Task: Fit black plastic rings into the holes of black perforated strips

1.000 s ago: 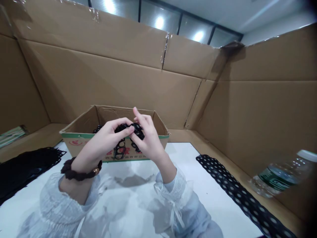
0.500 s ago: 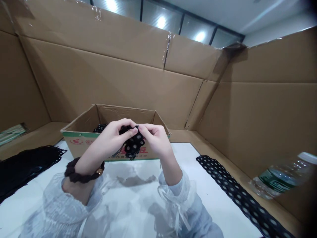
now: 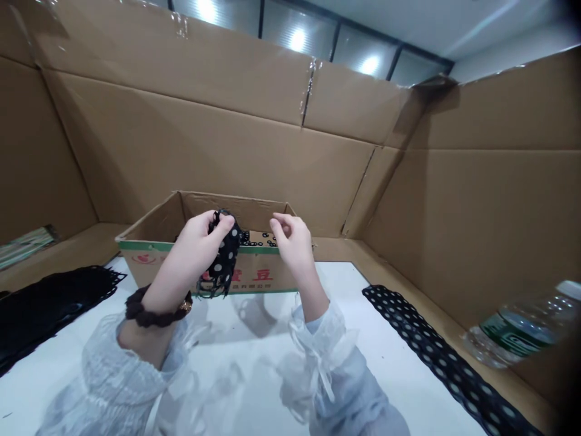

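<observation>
Dangling from my left hand (image 3: pixel 197 245) is a black cloth piece with white dots (image 3: pixel 227 251), pinched between thumb and fingers, its ragged lower edge hanging before the carton's front. My right hand (image 3: pixel 294 242) is raised to the right of the cloth, apart from it; its thumb and fingertips are pressed close together, and whatever they may hold is too small to make out. Behind both hands stands an open cardboard carton (image 3: pixel 158 260) with a green edge and red print. Small black rings (image 3: pixel 267 240) and more dark dotted material lie inside it.
At the left lies a pile of black fringed cloth (image 3: pixel 49 309). A long dotted black strip (image 3: pixel 436 351) runs along the right of the white table (image 3: pixel 363 363). A plastic bottle (image 3: pixel 517 330) leans at the far right. Tall cardboard walls (image 3: pixel 227 139) surround the table.
My hands, which were together at the cloth, have moved apart. The cloth has shifted left with my left hand, and my right hand has come off it. The rings in the carton now show.
</observation>
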The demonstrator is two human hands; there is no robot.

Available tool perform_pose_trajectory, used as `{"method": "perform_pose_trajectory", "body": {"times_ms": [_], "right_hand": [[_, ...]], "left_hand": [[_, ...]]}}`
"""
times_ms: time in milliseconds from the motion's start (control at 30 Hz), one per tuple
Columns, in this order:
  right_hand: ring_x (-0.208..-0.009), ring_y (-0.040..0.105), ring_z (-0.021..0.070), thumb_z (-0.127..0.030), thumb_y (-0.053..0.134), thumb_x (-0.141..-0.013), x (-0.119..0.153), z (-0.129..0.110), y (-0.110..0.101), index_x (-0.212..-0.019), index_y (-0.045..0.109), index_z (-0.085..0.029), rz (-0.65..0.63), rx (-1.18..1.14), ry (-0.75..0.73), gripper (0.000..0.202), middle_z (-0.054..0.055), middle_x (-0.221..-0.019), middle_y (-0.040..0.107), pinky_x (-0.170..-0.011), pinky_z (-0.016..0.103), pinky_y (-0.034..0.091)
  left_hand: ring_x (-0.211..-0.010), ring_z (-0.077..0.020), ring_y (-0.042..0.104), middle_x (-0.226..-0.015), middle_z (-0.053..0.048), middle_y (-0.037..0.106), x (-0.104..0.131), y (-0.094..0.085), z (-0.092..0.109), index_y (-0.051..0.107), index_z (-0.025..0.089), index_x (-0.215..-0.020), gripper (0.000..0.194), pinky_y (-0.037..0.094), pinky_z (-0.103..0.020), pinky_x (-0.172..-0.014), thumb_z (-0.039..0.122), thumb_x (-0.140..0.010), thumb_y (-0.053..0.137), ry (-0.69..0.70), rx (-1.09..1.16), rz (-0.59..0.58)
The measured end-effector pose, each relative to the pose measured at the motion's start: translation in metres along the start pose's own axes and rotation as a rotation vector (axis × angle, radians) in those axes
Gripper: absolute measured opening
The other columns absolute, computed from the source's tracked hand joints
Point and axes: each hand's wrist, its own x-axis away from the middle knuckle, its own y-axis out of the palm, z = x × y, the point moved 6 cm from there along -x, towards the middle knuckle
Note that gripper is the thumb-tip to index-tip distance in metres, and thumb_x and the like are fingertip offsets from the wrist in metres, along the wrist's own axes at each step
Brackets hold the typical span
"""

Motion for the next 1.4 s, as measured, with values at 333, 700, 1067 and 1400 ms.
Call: {"method": "perform_pose_trajectory", "body": {"times_ms": [333, 700, 1067, 1400], "right_hand": [[-0.056, 0.051, 0.0075, -0.043, 0.071, -0.062, 0.023, -0.039, 0.023, -0.077, 0.065, -0.016, -0.372, -0.747, 0.181, 0.031, -0.001, -0.068, 0.062, -0.054, 0.021, 0.044], [-0.046, 0.047, 0.0067, -0.043, 0.051, -0.08, 0.0, 0.009, -0.027, -0.085, 0.058, -0.018, 0.314, -0.817, 0.233, 0.027, -0.004, -0.056, 0.051, -0.048, 0.02, 0.043], [-0.081, 0.062, 0.0141, -0.042, 0.056, -0.08, 0.022, -0.048, 0.01, -0.095, 0.066, -0.02, -0.357, -0.502, -0.065, 0.029, 0.005, -0.092, 0.068, -0.076, 0.03, 0.05], [-0.068, 0.061, 0.0117, -0.041, 0.062, -0.074, 0.025, -0.05, 0.005, -0.081, 0.069, -0.017, -0.37, -0.705, 0.082, 0.026, 0.003, -0.078, 0.069, -0.056, 0.022, 0.049]], "left_hand": [[-0.062, -0.0133, 0.046, -0.066, 0.002, 0.05, 0.005, 0.011, 0.009, 0.05, 0.017, -0.071, 0.026, 0.035, -0.022, -0.056, 0.041, -0.082, 0.049, 0.071, 0.109, -0.061], [-0.056, -0.0139, 0.05, -0.067, 0.001, 0.054, 0.014, 0.018, -0.003, 0.056, 0.021, -0.088, 0.03, 0.039, -0.021, -0.044, 0.049, -0.077, 0.054, -0.272, 0.413, -0.071], [-0.072, -0.0119, 0.049, -0.076, 0.003, 0.049, 0.009, 0.023, -0.004, 0.049, 0.019, -0.082, 0.013, 0.04, -0.019, -0.06, 0.028, -0.075, 0.056, -0.115, 0.521, -0.041], [-0.076, -0.0132, 0.048, -0.082, 0.002, 0.047, 0.019, 0.012, 0.013, 0.047, 0.021, -0.091, 0.016, 0.042, -0.021, -0.068, 0.026, -0.078, 0.054, 0.054, 0.468, 0.042]]}}
